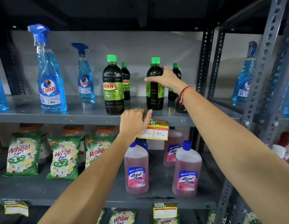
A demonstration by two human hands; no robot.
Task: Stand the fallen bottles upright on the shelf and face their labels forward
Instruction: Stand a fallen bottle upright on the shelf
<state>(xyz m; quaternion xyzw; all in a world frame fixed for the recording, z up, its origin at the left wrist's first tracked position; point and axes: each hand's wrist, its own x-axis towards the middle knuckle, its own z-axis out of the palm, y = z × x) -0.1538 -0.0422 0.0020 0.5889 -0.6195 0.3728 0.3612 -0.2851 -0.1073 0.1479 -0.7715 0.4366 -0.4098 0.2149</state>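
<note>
Dark Sunny bottles with green caps stand on the upper shelf point(59, 118). My right hand point(166, 78) grips the shoulder of one upright bottle point(154, 97), whose label is turned sideways. At the left a Sunny bottle point(113, 88) stands with its label facing forward, a smaller one point(126, 81) behind it. Another bottle point(176, 71) stands behind my right hand. Under my right wrist a dark bottle point(181, 107) lies fallen, mostly hidden. My left hand point(134, 122) rests curled on the shelf's front edge, at the price tag point(158, 131).
Blue Colin spray bottles point(50, 81) stand at the left of the upper shelf, another point(244, 78) in the right bay. Below are Wheel detergent packs point(22, 156) and pink Lizol bottles point(136, 172). Perforated steel uprights point(205, 59) border the bay on the right.
</note>
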